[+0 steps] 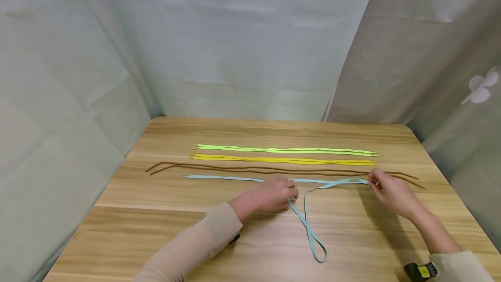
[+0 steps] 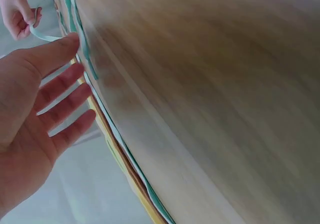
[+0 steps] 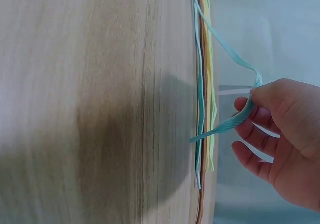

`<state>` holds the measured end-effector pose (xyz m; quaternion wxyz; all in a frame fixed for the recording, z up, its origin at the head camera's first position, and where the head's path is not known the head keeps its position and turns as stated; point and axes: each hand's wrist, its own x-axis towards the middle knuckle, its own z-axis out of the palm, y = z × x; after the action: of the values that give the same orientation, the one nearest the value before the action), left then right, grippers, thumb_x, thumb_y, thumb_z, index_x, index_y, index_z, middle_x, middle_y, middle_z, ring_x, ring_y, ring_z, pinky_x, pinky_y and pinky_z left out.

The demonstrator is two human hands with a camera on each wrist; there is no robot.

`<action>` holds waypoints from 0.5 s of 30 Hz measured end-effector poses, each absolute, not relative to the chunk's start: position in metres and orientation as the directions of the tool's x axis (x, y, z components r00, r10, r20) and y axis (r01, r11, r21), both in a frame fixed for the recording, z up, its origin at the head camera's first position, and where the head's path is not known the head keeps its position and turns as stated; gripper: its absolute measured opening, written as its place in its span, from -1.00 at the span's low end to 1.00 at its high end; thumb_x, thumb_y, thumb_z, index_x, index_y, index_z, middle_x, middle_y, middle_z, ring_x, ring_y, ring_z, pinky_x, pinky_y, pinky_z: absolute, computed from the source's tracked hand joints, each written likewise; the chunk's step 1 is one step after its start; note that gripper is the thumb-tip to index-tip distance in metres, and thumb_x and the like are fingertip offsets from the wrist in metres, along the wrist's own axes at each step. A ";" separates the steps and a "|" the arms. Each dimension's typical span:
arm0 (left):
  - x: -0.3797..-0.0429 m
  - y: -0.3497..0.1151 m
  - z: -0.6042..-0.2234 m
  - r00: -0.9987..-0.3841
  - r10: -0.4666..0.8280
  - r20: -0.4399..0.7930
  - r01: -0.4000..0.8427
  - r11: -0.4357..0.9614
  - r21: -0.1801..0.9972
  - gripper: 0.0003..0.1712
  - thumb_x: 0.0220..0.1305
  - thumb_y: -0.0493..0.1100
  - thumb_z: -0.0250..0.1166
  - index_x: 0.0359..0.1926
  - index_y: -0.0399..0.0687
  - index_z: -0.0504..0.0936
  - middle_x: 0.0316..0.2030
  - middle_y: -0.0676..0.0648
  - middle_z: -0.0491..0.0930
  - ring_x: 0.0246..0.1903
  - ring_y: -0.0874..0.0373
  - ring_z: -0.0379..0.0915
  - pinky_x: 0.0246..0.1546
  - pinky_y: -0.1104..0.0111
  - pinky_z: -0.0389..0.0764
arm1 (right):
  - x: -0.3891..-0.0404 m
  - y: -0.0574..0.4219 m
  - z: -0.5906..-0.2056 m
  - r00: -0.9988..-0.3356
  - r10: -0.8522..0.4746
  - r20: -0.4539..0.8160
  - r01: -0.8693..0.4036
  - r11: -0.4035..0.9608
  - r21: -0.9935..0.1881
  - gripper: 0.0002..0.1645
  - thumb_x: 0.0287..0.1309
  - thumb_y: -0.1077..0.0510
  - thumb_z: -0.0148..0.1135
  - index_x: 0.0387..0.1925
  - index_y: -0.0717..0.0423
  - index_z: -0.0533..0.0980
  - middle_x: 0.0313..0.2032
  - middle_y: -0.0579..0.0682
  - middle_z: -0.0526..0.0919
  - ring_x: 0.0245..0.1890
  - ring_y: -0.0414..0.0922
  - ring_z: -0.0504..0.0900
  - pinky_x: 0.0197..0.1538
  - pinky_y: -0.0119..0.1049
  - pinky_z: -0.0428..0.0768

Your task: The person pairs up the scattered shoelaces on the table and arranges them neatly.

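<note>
A light blue flat shoelace runs between both hands, making a crossed loop on the near side of the table. My left hand pinches it by one end; in the left wrist view its thumb lies over the shoelace and the index finger is hidden. My right hand pinches the other end between thumb and index finger, raised off the table, the tip sticking out below the fingers. A second light blue shoelace lies straight on the table just behind, partly covered by my left hand.
Beyond it, roughly parallel, lie brown round shoelaces, yellow flat shoelaces and neon green shoelaces. They rest on a wood-grain table. Pale cloth curtains stand round the back and sides.
</note>
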<state>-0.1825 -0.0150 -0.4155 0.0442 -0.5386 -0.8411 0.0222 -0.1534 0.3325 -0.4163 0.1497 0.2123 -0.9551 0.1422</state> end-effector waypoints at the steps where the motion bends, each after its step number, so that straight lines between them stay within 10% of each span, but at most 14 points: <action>1: -0.182 -0.014 -0.416 -0.420 0.907 0.032 0.903 0.421 -0.088 -0.75 0.10 -0.01 0.33 -0.16 0.14 0.57 -0.24 0.16 0.51 -0.24 0.26 0.43 -0.18 0.47 0.42 | -0.153 0.333 -0.417 -0.863 -0.366 0.349 -0.452 0.868 -0.208 -0.71 -0.09 0.37 0.30 -0.41 0.07 0.36 -0.57 -0.20 0.46 -0.58 -0.34 0.40 -0.59 -0.44 0.35; 15: -0.177 -0.012 -0.417 -0.521 0.848 -0.096 0.853 0.521 -0.021 -0.84 0.21 -0.13 0.22 -0.49 0.14 0.45 -0.49 0.18 0.34 -0.44 0.29 0.28 -0.42 0.52 0.25 | -0.153 0.329 -0.422 -0.867 -0.364 0.340 -0.450 0.865 -0.223 -0.72 -0.10 0.40 0.26 -0.39 0.09 0.37 -0.56 -0.16 0.48 -0.58 -0.34 0.39 -0.58 -0.44 0.34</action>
<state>-0.1765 -0.0124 -0.4171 -0.0368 -0.4881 -0.8714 0.0327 -0.1532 0.3285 -0.4224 0.1446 0.2131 -0.9547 0.1492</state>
